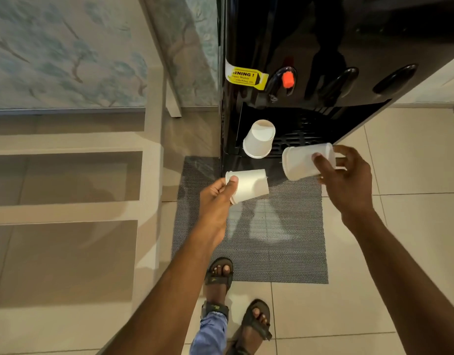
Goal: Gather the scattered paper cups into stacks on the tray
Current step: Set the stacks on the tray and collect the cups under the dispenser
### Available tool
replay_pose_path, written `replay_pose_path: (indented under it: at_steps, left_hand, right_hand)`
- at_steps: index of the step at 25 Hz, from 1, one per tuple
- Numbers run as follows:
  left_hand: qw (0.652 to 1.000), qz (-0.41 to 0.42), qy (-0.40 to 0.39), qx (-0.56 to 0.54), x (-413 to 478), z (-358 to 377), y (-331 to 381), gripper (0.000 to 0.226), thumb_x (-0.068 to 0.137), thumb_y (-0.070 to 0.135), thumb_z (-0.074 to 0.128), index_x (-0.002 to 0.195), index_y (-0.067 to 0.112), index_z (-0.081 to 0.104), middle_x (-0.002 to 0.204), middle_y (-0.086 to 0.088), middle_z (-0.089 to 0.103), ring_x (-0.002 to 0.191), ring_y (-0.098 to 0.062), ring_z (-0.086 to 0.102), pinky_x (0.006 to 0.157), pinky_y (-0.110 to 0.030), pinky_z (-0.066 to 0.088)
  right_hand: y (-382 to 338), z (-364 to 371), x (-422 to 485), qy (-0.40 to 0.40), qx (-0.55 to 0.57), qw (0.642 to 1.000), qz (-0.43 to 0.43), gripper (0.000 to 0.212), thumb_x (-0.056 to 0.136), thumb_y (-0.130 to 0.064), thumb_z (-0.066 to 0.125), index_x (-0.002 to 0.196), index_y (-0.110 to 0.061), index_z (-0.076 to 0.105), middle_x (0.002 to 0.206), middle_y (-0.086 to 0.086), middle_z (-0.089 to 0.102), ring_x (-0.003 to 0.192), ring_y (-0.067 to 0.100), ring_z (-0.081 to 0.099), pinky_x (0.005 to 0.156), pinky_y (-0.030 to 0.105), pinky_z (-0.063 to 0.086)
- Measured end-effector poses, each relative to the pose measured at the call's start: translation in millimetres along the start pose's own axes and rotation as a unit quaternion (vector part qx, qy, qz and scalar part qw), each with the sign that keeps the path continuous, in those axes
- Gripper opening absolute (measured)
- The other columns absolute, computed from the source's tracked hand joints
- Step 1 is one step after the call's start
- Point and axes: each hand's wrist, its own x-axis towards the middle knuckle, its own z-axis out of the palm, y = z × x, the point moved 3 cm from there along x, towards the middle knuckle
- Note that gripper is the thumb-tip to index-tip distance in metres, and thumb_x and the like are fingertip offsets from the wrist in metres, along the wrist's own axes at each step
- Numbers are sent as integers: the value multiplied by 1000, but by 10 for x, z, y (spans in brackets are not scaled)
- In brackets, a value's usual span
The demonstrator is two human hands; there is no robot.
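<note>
Room first: the black water dispenser [323,47] stands just beyond both hands, and its drip tray [301,139] recess opens toward them. The shelf unit [67,175] edge is out left of the left hand [215,194], well apart. The grey mat [272,242] and tiled floor [400,226] lie below both hands. A gap of open air separates the two held cups.

The left hand grips a white paper cup, the left cup [250,184], on its side. The thumb is on top near the rim, the fingers curl underneath, the mouth is at the palm and the base points toward the right hand [347,178].

The right hand holds the right cup [302,162], also sideways. The thumb lies across its near wall, the fingers wrap behind, the rim end points toward the left hand and the base end is in the grip. Its far edge overlaps the tray's front lip in view.

The third cup [259,140] is in no grip. It sits on the tray's front left part, beyond the left hand and left of the right cup, near but apart. Its small base faces up, its wide rim is down, and it is slightly tilted. The tray holds that one cup.

A red-tipped tap [287,79] and a yellow warning label [246,78] are above it. Sandalled feet [220,272] are at the mat's near edge, under the left forearm.
</note>
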Motion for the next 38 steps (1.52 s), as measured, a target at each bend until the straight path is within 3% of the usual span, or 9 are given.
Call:
replay_pose_path:
  at_steps: [3, 10, 15, 20, 24, 28, 33, 35, 38]
  left_hand:
    - [1000, -6, -3, 5, -18, 51, 17, 16, 96, 25, 56, 94, 16, 70, 82, 5, 74, 78, -7, 67, 68, -20, 53]
    - [998, -22, -51, -7, -65, 165, -25, 23, 100, 29, 49, 104, 17, 69, 98, -2, 76, 91, -14, 69, 84, -28, 53]
    - [995, 2, -87, -41, -113, 183, -90, 20, 95, 29, 57, 102, 16, 71, 93, 0, 77, 86, -10, 71, 70, -18, 54]
    - [996, 5, -44, -76, -79, -19, -167, 15, 95, 15, 58, 104, 16, 70, 96, 2, 76, 93, -12, 70, 76, -22, 55]
    - [998, -4, -7, -70, -83, -125, -256, 14, 94, 13, 60, 100, 19, 71, 91, 7, 77, 87, -8, 70, 70, -19, 54]
    - [998, 0, 1, -68, -79, -150, -247, 15, 94, 12, 60, 104, 17, 70, 91, 6, 77, 84, -7, 71, 67, -17, 54]
    - [998, -1, 21, -52, -187, -153, -147, 18, 94, 14, 60, 110, 14, 69, 101, -2, 74, 94, -15, 67, 74, -23, 52]
    - [998, -4, 25, -50, -307, -96, -68, 21, 93, 15, 60, 112, 14, 68, 107, -5, 72, 99, -17, 65, 80, -26, 52]
    - [999, 5, 13, -37, -526, 79, 152, 19, 95, 15, 58, 111, 16, 68, 102, 1, 74, 98, -14, 66, 87, -27, 52]
  right_hand:
    - [87, 58, -311, -71, 103, 990, 63, 45, 81, -40, 74, 117, -18, 60, 97, 5, 70, 76, 16, 73, 65, 27, 58]
    - [153, 285, -529, -140, 118, 981, 66, 36, 86, -36, 71, 116, -23, 58, 107, 6, 70, 89, 20, 72, 74, 29, 59]
    - [131, 494, -568, -165, 96, 978, 81, 43, 85, -35, 72, 120, -14, 58, 103, 9, 71, 82, 16, 73, 69, 25, 59]
    - [-54, 704, -327, -131, 14, 991, 3, 47, 87, -49, 64, 111, -10, 57, 88, 1, 66, 75, 9, 61, 68, 38, 51]
    - [-349, 928, 204, -89, -125, 982, -107, 81, 75, -47, 77, 139, -11, 43, 132, 10, 53, 118, 24, 53, 95, 32, 43]
    - [-439, 1213, 343, -137, -261, 943, -153, 63, 81, -36, 74, 135, -15, 48, 130, 14, 55, 122, 31, 51, 95, 38, 43]
    - [-475, 537, 107, -55, -36, 993, -94, 48, 76, -38, 76, 115, -15, 62, 104, -1, 67, 97, 19, 65, 80, 37, 56]
    - [-422, 183, -140, -51, 61, 996, -29, 41, 73, -45, 75, 104, -20, 66, 91, -5, 71, 85, 16, 70, 71, 40, 60]
    - [-387, -151, -530, -67, 139, 988, 12, 35, 77, -43, 75, 105, -23, 67, 95, -4, 72, 85, 15, 72, 64, 31, 59]
